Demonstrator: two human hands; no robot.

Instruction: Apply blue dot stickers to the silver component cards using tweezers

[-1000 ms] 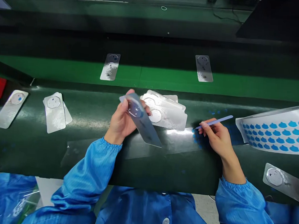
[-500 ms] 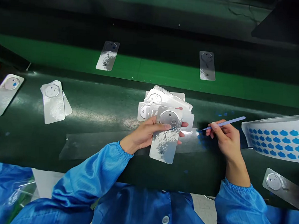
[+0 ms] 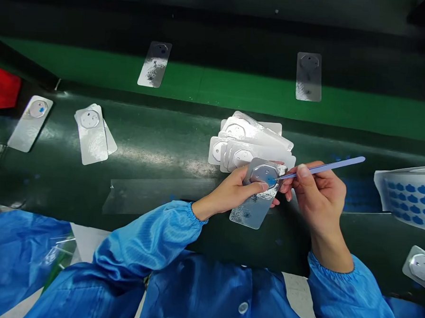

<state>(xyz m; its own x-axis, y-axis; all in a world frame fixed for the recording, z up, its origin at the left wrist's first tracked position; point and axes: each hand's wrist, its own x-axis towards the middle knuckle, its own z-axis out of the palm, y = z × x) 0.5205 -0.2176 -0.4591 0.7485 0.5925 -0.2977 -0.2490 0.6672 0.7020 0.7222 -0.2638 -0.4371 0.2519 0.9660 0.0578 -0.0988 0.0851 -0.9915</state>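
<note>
Left hand (image 3: 232, 191): holding silver plate (image 3: 254, 213), fingers closed.
Right hand (image 3: 319, 198): pinching blue tweezers (image 3: 326, 169), tip on plate.
Plate stack (image 3: 252, 137): lying at 12 o'clock.

silver foil card (image 3: 253, 212), tilted, its octagonal disc (image 3: 262, 174) touched by blue tweezers (image 3: 322, 168)

The work surface is a dark green bench (image 3: 47, 183) with a glossy finish; light reflects from it in a pale band. Beyond it runs a brighter green band (image 3: 251, 97), followed by a darker green section (image 3: 219, 26). A strip of clear film (image 3: 157, 196) lies on the bench. A red object (image 3: 2, 87) sits at far left. Pale floor (image 3: 298, 296) shows below the bench edge.
</note>
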